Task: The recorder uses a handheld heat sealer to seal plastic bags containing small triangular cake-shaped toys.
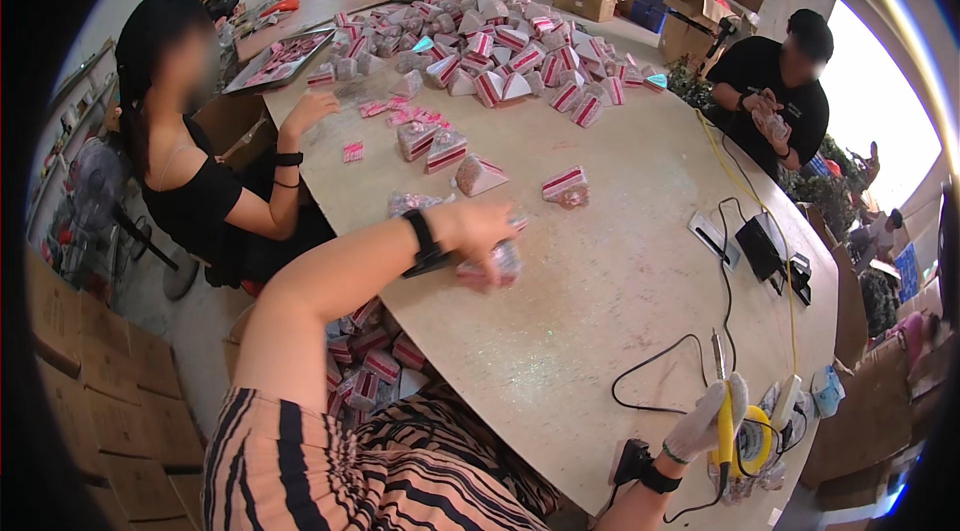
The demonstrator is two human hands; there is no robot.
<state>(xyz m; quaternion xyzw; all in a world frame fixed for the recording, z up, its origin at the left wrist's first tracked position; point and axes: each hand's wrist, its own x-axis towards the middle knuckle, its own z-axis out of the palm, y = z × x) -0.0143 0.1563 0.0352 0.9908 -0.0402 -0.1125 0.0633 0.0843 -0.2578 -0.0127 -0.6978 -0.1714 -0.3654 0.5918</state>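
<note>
My left hand point(478, 236) reaches across the table from the left, its fingers curled over a wrapped cake-slice-shaped piece point(503, 264) in clear plastic. Part of that piece is hidden under the hand. At the lower right, my right hand point(704, 423), in a white glove, grips a yellow-handled soldering iron point(726, 436) with its metal tip pointing away from me. Close to the left hand lie another wrapped cake slice point(480, 175) and, further right, a slice with a pink-red band point(567, 186). Beside the iron is a yellow tape roll point(752, 443).
A large heap of wrapped slices point(500, 41) covers the far table. Small pink packets point(405, 113) lie left. One co-worker point(200, 141) sits left; another point(780, 91) stands far right, handling something. Black cables and a black box point(763, 243) lie right. More slices point(375, 366) fill a space below the edge.
</note>
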